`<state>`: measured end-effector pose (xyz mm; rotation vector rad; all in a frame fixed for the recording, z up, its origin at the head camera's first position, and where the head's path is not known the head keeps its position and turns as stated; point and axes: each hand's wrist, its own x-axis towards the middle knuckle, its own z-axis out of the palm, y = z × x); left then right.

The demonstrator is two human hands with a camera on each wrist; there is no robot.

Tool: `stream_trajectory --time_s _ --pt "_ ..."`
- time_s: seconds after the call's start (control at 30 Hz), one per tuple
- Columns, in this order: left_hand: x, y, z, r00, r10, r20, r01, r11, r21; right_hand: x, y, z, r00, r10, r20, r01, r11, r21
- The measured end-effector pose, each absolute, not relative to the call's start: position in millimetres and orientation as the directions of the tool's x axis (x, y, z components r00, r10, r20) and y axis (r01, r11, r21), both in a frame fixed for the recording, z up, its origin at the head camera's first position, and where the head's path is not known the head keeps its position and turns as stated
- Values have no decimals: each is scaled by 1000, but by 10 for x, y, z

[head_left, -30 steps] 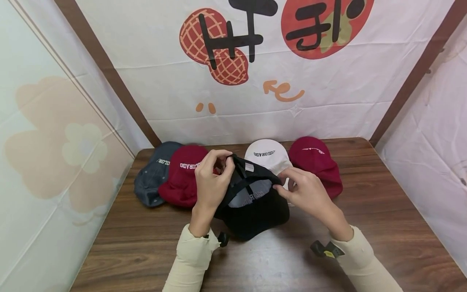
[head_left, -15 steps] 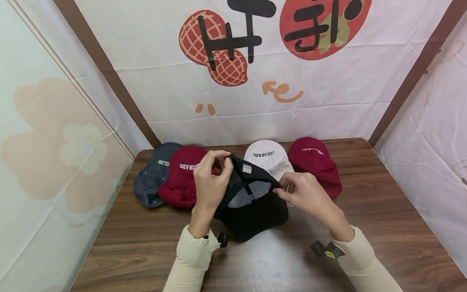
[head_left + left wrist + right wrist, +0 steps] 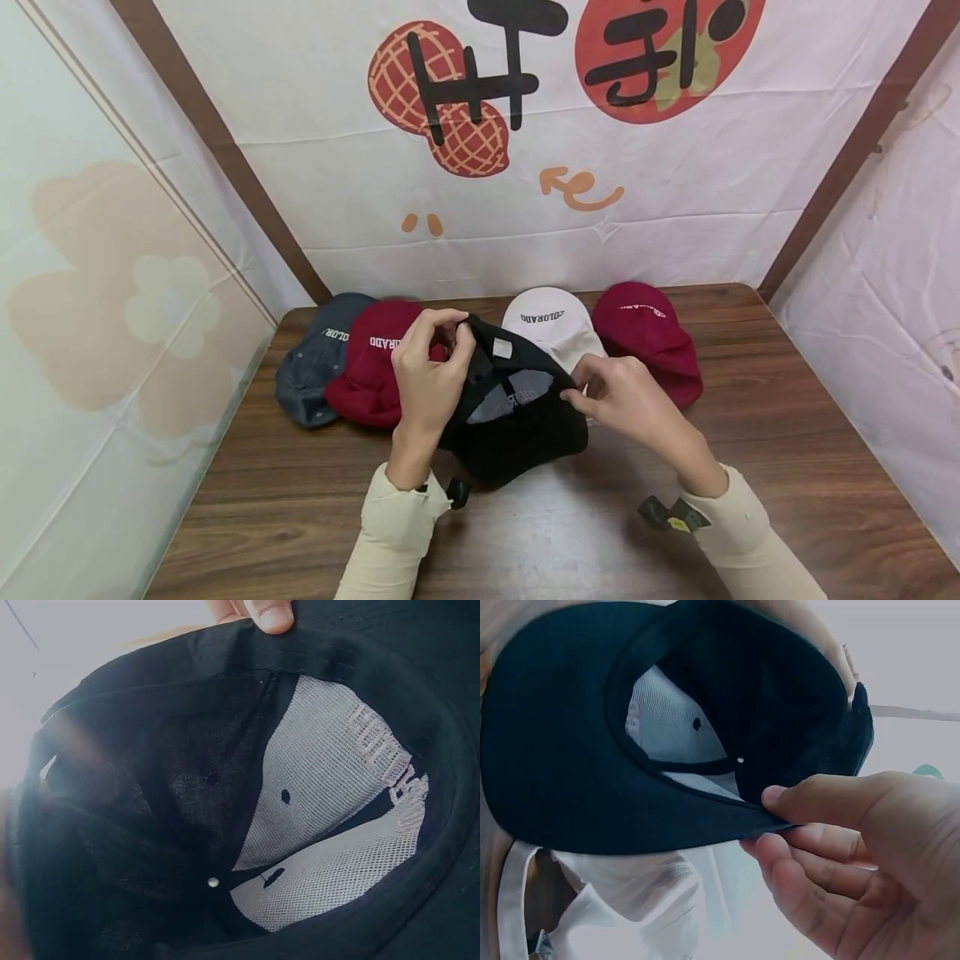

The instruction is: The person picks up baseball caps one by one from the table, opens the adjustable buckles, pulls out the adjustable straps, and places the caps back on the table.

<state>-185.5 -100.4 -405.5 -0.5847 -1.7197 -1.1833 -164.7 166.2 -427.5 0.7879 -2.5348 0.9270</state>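
Observation:
A black baseball cap [image 3: 517, 442] hangs between my two hands, its inside turned up toward the head camera. My left hand [image 3: 429, 367] pinches its back edge between thumb and fingers. At the cap's right side, near where the brim meets the crown, my right hand [image 3: 626, 392] pinches the edge; the right wrist view shows the thumb [image 3: 817, 799] inside and the fingers beneath. White mesh backing [image 3: 322, 765] and a white label [image 3: 502, 348] show within the crown. Just behind the black cap sits a white cap [image 3: 551, 317] with COLORADO lettering.
On the wooden table [image 3: 300, 517], a dark blue cap [image 3: 311, 367] and a maroon cap [image 3: 371, 375] overlap at back left. Another maroon cap [image 3: 648, 342] lies at back right beside the white one. A printed cloth wall [image 3: 337, 208] stands behind the table.
The black cap has tilted and shifted slightly to the left, with its inner label showing more. My left hand has moved a little left; both hands keep their pinch on the cap.

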Motion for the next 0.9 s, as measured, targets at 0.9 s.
stream_trajectory --time_s 0.9 --pt "-1626 -963 -3680 -322 -121 939 858 381 344 -1542 1740 -3930 -680 -290 674 -682 587 -436"
